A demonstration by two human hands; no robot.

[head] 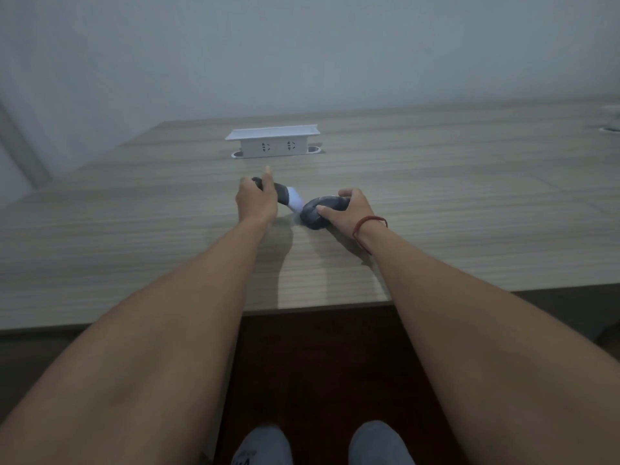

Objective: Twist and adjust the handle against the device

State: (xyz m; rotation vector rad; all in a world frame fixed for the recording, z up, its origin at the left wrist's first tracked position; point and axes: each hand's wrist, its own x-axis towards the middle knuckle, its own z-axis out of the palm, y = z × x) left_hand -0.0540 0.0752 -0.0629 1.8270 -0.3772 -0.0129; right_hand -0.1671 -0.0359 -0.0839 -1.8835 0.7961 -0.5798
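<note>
In the head view, a dark handle with a white tip (281,195) is gripped by the left hand (256,201) just above the tabletop (436,196). A dark rounded object (318,211), resting on the tabletop and touching the white tip, is clasped by the curled fingers of the right hand (349,211). A white socket box (273,140) stands farther back.

wall (302,45): plain, pale | wooden table (469,213) | floor (318,364): dark | light: dim

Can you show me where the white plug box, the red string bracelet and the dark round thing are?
white plug box (272,145): head view, on its front face between the two sockets.
red string bracelet (361,224): head view, on the band across the right wrist.
dark round thing (312,214): head view, on its left bulge.
</note>
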